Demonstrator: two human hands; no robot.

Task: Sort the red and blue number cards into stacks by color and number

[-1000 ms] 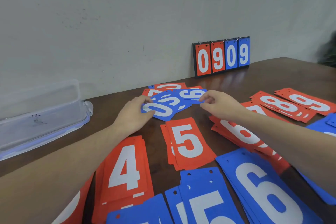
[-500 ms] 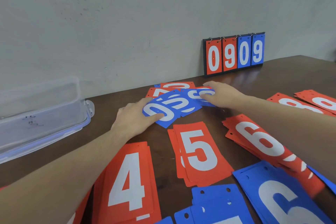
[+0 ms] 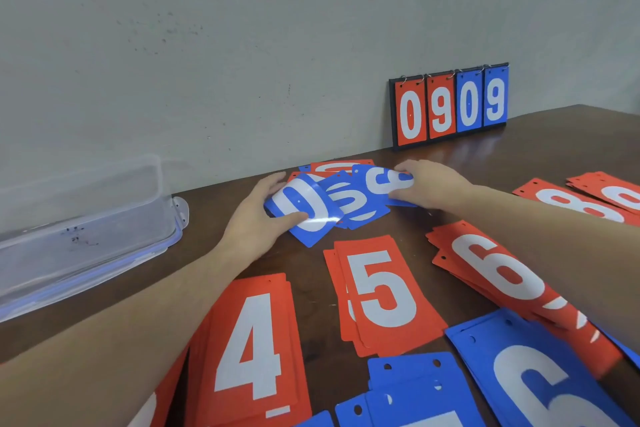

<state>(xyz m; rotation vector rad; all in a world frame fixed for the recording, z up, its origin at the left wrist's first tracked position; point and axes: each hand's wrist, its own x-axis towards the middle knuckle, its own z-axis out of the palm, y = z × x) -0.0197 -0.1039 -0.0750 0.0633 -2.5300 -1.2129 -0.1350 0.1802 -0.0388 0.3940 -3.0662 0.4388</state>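
Lifted now, the blue 0 card [image 3: 304, 210] tilts up off the loose blue pile [image 3: 360, 198], pinched in my left hand [image 3: 256, 222]; my right hand [image 3: 429, 184] grips the blue 6 card [image 3: 384, 180]. Nearer me lie sorted stacks, red 4s [image 3: 252, 343], red 5s [image 3: 384, 291], red 6s [image 3: 498, 270]; this far pile remains.

My left hand [image 3: 254, 218] gripping the blue 0 card [image 3: 304, 210], my right hand [image 3: 433, 185] pinching the blue 6 card [image 3: 377, 180], between them a blue card, perhaps a 5 [image 3: 349, 203], all fanned on the brown table [image 3: 554, 142]
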